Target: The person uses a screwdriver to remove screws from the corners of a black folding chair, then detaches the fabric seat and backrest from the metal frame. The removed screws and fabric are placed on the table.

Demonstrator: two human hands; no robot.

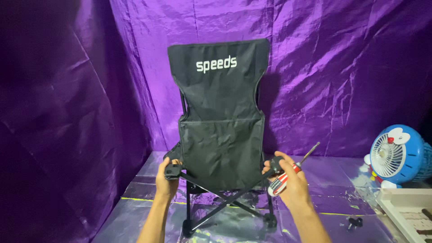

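Observation:
A black folding camp chair (220,130) with a fabric seat and back stands upright in the middle, its crossed metal legs on the floor. My left hand (166,180) grips the chair's front left corner joint. My right hand (288,180) rests at the front right corner joint and holds a screwdriver (292,171) with a red, white and black handle, its metal shaft pointing up and to the right.
Purple sheeting (360,67) covers the walls and clear plastic the floor. A small blue and white desk fan (398,155) stands at the right. A white tray (405,207) with dark parts lies at the lower right, a small black part (354,222) beside it.

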